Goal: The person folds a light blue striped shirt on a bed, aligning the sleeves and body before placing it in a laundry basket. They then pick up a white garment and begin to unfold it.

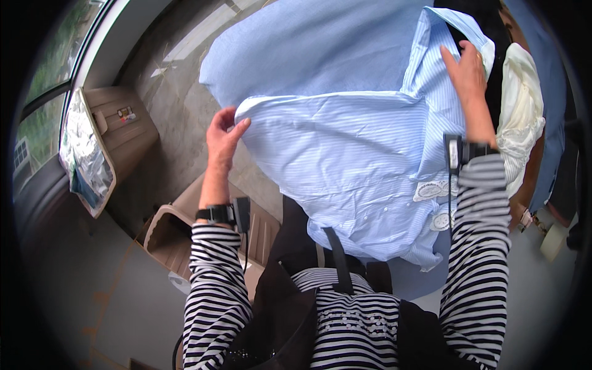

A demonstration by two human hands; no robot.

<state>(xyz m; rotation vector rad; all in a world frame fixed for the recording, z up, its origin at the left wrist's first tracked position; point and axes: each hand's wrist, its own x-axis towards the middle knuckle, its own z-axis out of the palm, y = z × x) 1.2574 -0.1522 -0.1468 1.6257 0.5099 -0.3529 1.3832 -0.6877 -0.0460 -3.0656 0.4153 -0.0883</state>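
A light blue and white striped shirt (342, 148) is spread in front of me, partly over a blue cloth-covered surface (314, 51) with a rounded end. My left hand (225, 138) pinches the shirt's left end between thumb and fingers. At the upper right, my right hand (467, 76) is at the shirt's collar (462, 21), thumb and forefinger apart. Its other fingers are partly hidden, so I cannot tell whether they grip the cloth. Pale lace-like patches (434, 190) show near the shirt's lower right, by my right forearm. Creases run across the fabric.
A brown plastic bin (171, 231) stands below my left forearm. Another brown bin (132, 108), with silvery wrapping (85, 143) at its opening, is by the window (51, 83). Cream cloth (520, 106) hangs at the right. Cables run from both wrist devices.
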